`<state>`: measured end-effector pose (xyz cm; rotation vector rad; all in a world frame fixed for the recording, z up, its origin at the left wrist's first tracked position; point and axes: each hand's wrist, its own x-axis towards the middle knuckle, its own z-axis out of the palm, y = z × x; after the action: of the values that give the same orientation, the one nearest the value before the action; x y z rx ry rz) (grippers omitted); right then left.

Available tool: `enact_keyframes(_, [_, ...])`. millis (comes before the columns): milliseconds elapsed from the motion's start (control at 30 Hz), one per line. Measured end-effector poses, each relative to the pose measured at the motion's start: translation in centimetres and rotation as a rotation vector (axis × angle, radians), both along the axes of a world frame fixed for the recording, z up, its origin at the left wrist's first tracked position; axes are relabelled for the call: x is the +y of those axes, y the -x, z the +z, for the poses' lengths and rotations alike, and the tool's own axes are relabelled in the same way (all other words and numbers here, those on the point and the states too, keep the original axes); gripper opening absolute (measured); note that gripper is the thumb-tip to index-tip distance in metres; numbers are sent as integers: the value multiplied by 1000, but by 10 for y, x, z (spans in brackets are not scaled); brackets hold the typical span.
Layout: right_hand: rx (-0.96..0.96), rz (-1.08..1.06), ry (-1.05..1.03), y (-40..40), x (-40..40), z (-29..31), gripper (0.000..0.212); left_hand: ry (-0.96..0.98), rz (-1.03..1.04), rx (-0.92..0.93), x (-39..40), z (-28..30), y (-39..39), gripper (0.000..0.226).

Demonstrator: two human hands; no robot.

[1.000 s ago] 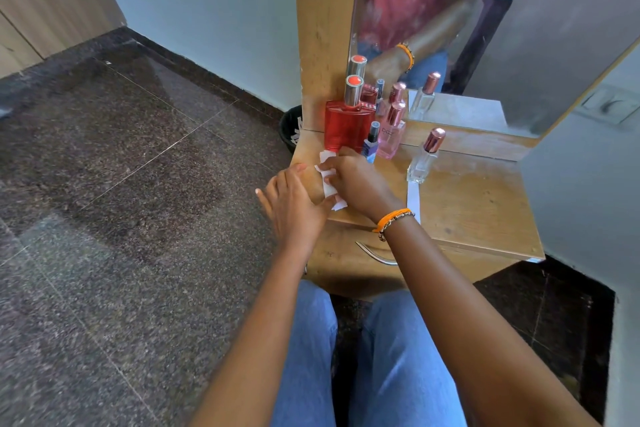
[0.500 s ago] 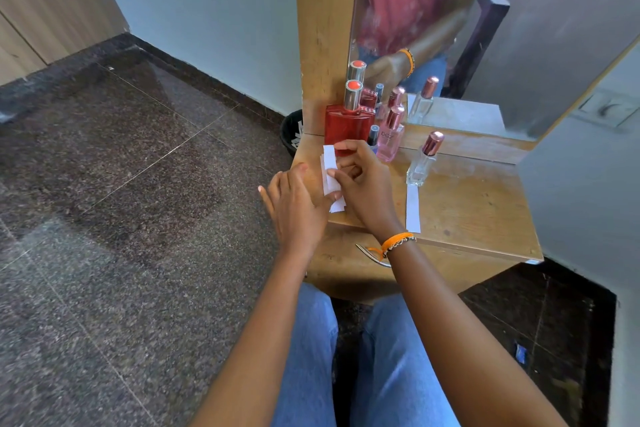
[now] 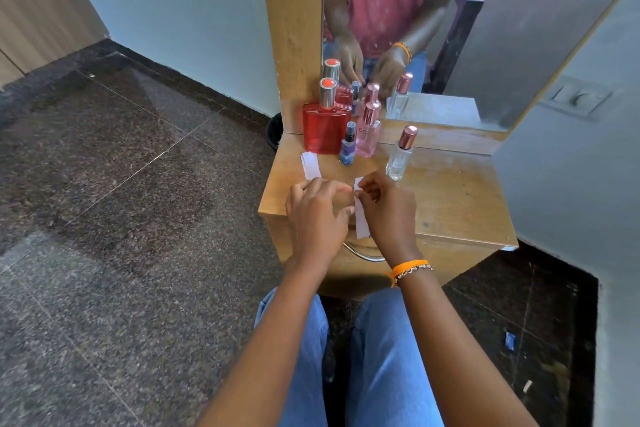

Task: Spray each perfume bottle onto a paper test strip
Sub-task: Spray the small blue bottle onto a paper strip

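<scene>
Between both hands (image 3: 349,208), paper strip (image 3: 360,218), pinched by right fingers (image 3: 369,192)

We see a red glass perfume bottle (image 3: 322,128), a pale pink one (image 3: 367,137), white paper strips (image 3: 310,165), and perhaps blue-purple on the small bottle (image 3: 347,146).

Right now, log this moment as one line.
right hand pinches paper strip | left hand beside it | second strip on table | four bottles unsprayed

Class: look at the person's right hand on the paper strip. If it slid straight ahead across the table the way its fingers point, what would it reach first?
Probably the clear bottle with the rose-gold cap, standing just beyond the right hand, which pinches a paper strip. Depth is hard to judge; angled further left, the small blue bottle could come first.
</scene>
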<state>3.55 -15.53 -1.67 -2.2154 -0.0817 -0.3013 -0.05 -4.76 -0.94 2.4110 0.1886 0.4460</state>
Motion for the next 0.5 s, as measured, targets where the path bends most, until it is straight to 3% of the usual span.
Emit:
enact_keyframes(200, [-52,33,215,-4,-1,2,14,-2,14,8,0,-3,-3,20])
enact_keyframes(500, [-89,13,130,-34,29,31,48,157,7,-76,12,8,-13,28])
